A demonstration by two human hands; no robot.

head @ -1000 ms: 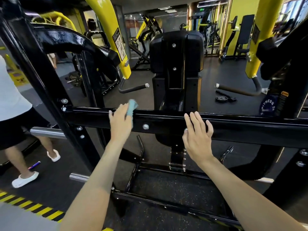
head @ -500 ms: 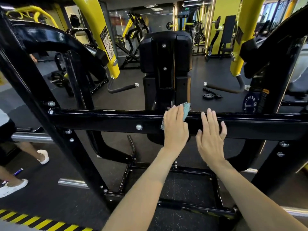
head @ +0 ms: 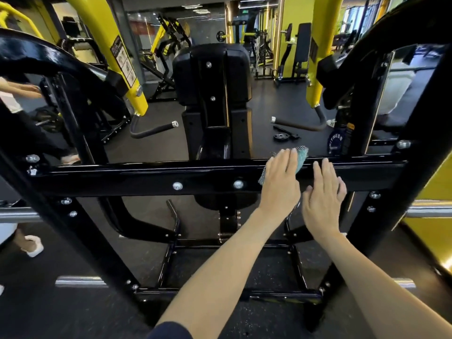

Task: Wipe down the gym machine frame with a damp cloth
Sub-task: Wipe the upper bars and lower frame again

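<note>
Wiping step: flat-fingered left hand [head: 281, 184] pressed teal cloth [head: 302, 154] on black crossbar [head: 146, 176]; open right hand [head: 322, 201] alongside probably needed clearing.

Frame [head: 146, 177]: black metal, gloss paint, smooth and reflective. Bolts [head: 177, 186]: bright polished metal. Cloth [head: 301, 157], 3 o'clock: teal fabric, coarse open weave, matt. Arm [head: 97, 28], 11 o'clock: yellow gloss paint. Bar [head: 17, 215], 9 o'clock: polished metal. Floor [head: 269, 321], 6 o'clock: black, matt, speckled, grainy.
</note>
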